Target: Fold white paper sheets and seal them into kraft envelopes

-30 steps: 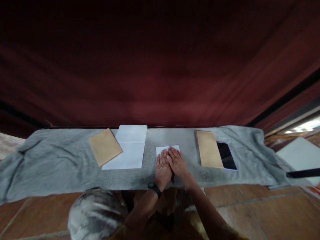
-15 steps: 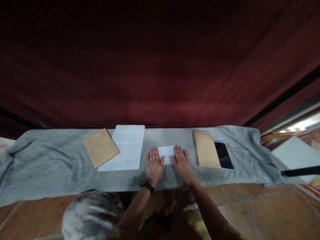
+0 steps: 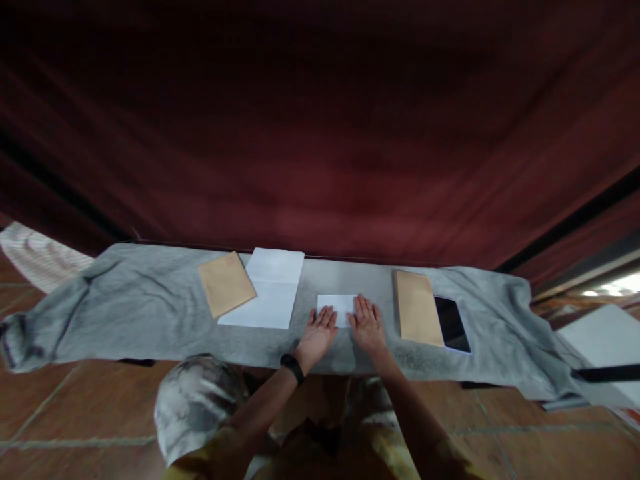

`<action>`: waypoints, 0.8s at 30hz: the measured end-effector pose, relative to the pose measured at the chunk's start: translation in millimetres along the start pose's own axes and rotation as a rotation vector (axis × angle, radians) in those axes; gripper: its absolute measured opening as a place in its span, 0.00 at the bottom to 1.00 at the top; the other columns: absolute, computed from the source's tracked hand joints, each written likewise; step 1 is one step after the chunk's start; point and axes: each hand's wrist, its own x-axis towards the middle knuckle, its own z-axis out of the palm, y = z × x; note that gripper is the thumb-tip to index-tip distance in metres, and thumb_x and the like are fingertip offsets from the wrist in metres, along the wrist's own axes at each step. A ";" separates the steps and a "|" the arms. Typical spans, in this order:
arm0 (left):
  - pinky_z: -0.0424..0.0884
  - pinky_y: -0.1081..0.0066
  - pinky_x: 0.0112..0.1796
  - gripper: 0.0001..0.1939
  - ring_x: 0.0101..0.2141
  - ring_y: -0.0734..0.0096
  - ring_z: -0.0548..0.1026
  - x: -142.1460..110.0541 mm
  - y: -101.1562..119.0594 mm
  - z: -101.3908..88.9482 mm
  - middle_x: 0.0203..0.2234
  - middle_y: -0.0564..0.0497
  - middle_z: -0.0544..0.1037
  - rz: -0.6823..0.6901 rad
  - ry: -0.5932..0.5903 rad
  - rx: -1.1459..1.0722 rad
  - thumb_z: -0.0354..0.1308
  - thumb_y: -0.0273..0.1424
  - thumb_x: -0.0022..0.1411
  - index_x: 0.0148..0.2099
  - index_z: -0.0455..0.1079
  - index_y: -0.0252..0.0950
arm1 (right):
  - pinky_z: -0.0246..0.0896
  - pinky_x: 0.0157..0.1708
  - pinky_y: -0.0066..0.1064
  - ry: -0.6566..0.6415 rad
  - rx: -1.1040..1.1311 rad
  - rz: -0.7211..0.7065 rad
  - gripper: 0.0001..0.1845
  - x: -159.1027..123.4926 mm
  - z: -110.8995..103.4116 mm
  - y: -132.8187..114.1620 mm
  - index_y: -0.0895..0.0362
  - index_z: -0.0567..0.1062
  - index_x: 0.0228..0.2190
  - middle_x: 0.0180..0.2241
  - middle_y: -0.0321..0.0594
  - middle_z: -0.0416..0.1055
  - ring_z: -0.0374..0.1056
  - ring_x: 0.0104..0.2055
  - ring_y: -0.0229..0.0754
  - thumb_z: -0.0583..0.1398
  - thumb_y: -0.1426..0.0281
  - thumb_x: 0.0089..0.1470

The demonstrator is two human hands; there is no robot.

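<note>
A small folded sheet of white paper lies flat on the grey cloth in front of me. My left hand rests on its lower left part, fingers stretched out and pointing away from me. At the paper's right edge lies my right hand, palm down with the fingers extended. Both hands are open, and neither grips anything. Left of them is a larger white sheet with a crease across it. A brown envelope overlaps that sheet's left side.
To the right lies a stack of brown envelopes, with a dark-screened phone against it. Grey cloth covers the narrow bench. A dark red curtain hangs behind it. Tiled floor shows below.
My left hand has shifted from the small paper's left edge onto its lower part, uncovering its upper left corner. My right hand stays at the right edge. The view has turned slightly.
</note>
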 end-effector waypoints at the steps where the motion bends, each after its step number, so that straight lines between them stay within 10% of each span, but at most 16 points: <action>1: 0.56 0.49 0.62 0.22 0.64 0.57 0.61 1.3 1.6 -1.6 0.64 0.41 0.66 -0.001 -0.027 0.016 0.45 0.29 0.70 0.64 0.63 0.36 | 0.46 0.64 0.53 -0.003 0.000 0.005 0.30 0.0 -0.8 -0.1 0.64 0.57 0.65 0.65 0.56 0.58 0.54 0.67 0.55 0.47 0.62 0.69; 8: 0.66 0.54 0.56 0.26 0.58 0.58 0.70 12.4 6.2 -26.0 0.57 0.38 0.72 -0.013 -0.006 -0.129 0.46 0.16 0.61 0.58 0.68 0.35 | 0.53 0.62 0.46 0.058 0.211 0.067 0.23 -2.9 -14.5 4.5 0.61 0.71 0.56 0.58 0.51 0.69 0.62 0.61 0.47 0.45 0.69 0.68; 16: 0.71 0.67 0.44 0.11 0.37 0.65 0.78 10.5 -17.6 -62.9 0.34 0.48 0.81 -0.091 0.133 -0.480 0.52 0.31 0.66 0.39 0.76 0.39 | 0.65 0.54 0.45 0.136 0.672 0.156 0.22 -20.4 -39.2 9.1 0.55 0.75 0.49 0.51 0.48 0.74 0.69 0.55 0.48 0.52 0.56 0.64; 24: 0.68 0.74 0.28 0.18 0.27 0.73 0.73 14.2 -25.2 -43.7 0.25 0.55 0.74 -0.412 0.303 -1.042 0.57 0.40 0.62 0.49 0.73 0.34 | 0.65 0.28 0.29 0.048 0.622 0.326 0.26 -10.6 -49.8 -0.6 0.56 0.74 0.32 0.25 0.38 0.74 0.70 0.27 0.43 0.48 0.51 0.63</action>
